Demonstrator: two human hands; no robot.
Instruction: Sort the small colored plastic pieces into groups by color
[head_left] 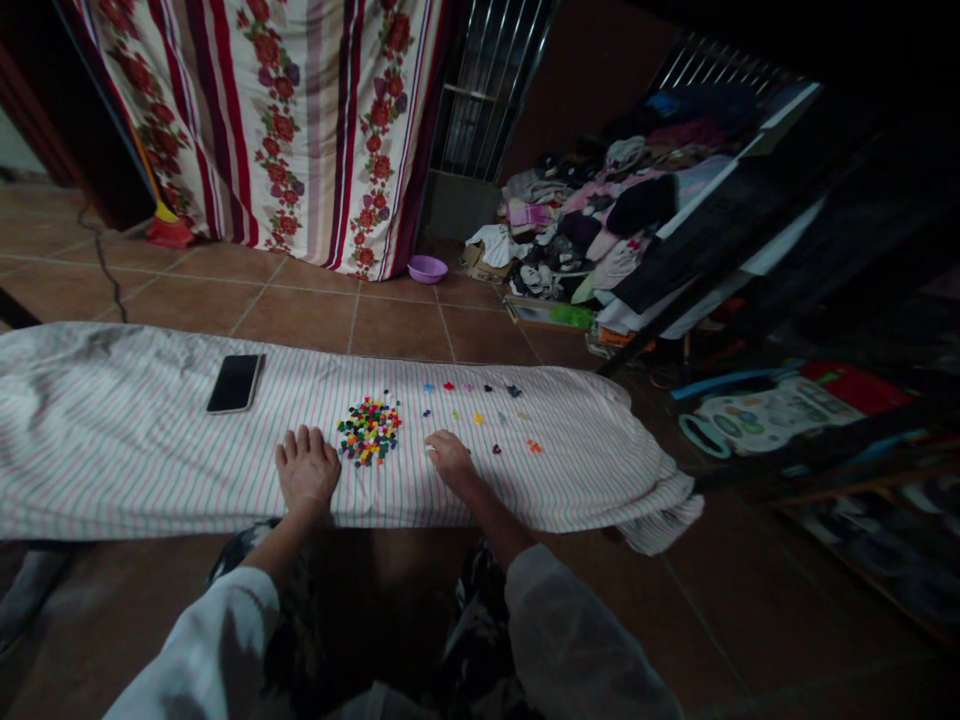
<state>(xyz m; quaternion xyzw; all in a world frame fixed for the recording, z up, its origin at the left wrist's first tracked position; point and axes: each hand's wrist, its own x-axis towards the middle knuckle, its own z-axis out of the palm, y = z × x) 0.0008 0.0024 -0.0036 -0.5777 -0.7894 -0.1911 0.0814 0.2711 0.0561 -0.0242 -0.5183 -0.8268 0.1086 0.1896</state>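
Note:
On the striped cloth (180,450), a heap of tiny mixed-colour pieces (369,432) lies between my two hands. My left hand (307,470) rests flat just left of it, fingers spread, holding nothing. To the heap's right, my right hand (451,460) is low over the cloth with its fingers pinched; a whitish speck shows at the tips, too small to name. Beyond and beside this hand lie small single-colour groups, among them red pieces (448,386), yellow pieces (478,419), black pieces (488,388) and orange pieces (534,446).
A phone (235,384) lies on the cloth at left. Past the cloth's far edge are a tiled floor, a flowered curtain (300,130), a purple basin (427,269) and a red broom (171,230). Clothes (585,220) are piled at the back right.

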